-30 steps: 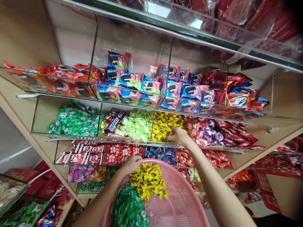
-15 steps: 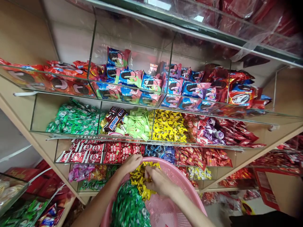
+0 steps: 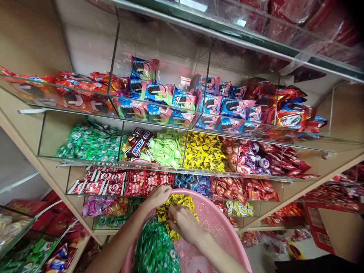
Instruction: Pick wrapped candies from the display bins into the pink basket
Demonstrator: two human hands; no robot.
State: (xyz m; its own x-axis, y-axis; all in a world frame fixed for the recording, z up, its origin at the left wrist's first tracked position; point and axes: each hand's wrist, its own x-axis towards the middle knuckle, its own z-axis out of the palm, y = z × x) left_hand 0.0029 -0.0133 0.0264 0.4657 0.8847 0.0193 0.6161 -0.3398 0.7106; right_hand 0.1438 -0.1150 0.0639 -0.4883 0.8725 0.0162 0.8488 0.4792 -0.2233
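Observation:
A pink plastic basket (image 3: pixel 227 227) sits in front of me, below the shelves. My left hand (image 3: pixel 160 195) is closed over its far left rim. Inside, green-wrapped candies (image 3: pixel 156 250) fill the near left part, and yellow-wrapped candies (image 3: pixel 182 201) lie against the far wall. My right hand (image 3: pixel 184 223) is down in the basket, its fingers curled into the yellow candies. Its fingertips are partly hidden among the wrappers.
Glass-fronted shelves hold green candies (image 3: pixel 91 142), Snickers bars (image 3: pixel 137 143), yellow candies (image 3: pixel 203 152) and packs of cookies (image 3: pixel 157 93). A glass ledge (image 3: pixel 184 170) runs just above the basket. Cardboard (image 3: pixel 341 231) stands at the right.
My right hand has moved left and slightly down within the yellow candies, baring more of them on its right. My left hand stays on the rim.

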